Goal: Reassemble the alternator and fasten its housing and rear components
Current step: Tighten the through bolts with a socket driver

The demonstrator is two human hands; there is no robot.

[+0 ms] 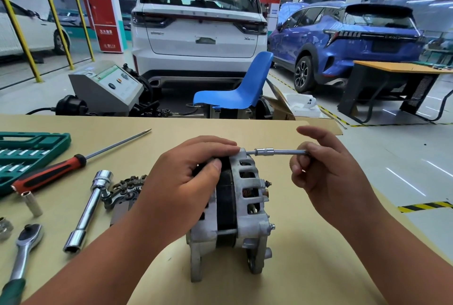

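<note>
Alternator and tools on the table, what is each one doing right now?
alternator, standing upright on the table, gripped on top by the left hand
socket bar, level, tip at the alternator's top edge, pinched by the right hand
screwdriver, lying loose on the table
ratchet, lying loose, untouched
socket case, open

bare left grip, bare right grip

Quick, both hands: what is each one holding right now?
Left hand: grips the alternator from above.
Right hand: pinches the socket extension.
</note>
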